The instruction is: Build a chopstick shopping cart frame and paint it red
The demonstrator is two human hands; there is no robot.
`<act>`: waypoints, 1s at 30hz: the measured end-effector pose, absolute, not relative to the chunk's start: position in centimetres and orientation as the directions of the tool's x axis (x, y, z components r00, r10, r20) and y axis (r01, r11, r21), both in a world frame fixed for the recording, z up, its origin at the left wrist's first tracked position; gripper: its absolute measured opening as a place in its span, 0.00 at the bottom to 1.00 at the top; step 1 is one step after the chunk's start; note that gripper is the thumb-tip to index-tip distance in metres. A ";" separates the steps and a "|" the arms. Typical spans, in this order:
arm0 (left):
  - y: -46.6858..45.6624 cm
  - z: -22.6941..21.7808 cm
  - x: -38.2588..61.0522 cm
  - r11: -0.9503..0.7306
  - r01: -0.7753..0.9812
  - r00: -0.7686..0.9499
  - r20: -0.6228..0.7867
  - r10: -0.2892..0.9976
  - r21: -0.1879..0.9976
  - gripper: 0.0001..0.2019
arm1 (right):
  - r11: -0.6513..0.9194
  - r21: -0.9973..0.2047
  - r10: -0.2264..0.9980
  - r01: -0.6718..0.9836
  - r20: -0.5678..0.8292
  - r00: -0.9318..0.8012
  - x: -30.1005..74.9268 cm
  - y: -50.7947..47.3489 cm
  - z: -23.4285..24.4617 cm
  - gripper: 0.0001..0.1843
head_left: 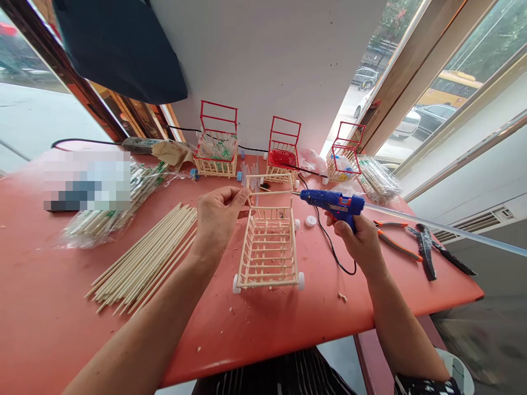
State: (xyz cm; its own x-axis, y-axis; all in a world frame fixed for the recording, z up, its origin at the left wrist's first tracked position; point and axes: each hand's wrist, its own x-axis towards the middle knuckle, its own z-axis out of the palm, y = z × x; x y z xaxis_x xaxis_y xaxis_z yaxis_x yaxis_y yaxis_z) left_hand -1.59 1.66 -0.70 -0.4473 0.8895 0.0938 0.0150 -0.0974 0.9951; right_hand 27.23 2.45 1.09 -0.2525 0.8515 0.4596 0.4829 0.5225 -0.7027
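A small cart [269,249] built of pale wooden sticks, with white wheels, stands on the red table [61,307] in front of me. My left hand [216,216] is closed in a pinch on a thin stick [272,193] held across the cart's far top edge. My right hand [358,236] grips a blue hot glue gun [333,202]. Its nozzle points left at the end of that stick, and a long clear glue stick [444,227] juts out behind it.
A loose row of long wooden sticks [146,258] lies left of the cart, bagged sticks [102,219] beyond. Three finished carts with red handles [217,148] [283,153] [343,153] line the back. Pliers [395,241] and black cutters [426,249] lie right. A white cap [310,221] rests near the gun's black cord [333,247].
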 end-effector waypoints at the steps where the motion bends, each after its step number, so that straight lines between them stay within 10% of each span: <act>1: 1.7 -0.7 -1.6 -0.097 0.012 -0.451 0.091 0.888 0.995 0.08 | 0.522 -0.701 0.852 0.487 0.459 -0.252 27.3 2.5 1.1 0.25; 30: 1.6 -0.7 -1.6 -0.093 0.020 -0.453 0.092 0.887 0.995 0.09 | 0.505 -0.694 0.862 0.513 0.440 -0.253 27.4 2.1 1.1 0.19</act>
State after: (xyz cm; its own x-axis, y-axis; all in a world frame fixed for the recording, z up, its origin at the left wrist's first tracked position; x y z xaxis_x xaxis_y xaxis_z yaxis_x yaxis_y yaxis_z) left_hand -1.59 1.61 -0.66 -0.4530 0.8867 0.0922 0.0201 -0.0932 0.9954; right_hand 27.41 2.12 1.09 -0.2527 0.8618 0.4399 0.5134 0.5048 -0.6940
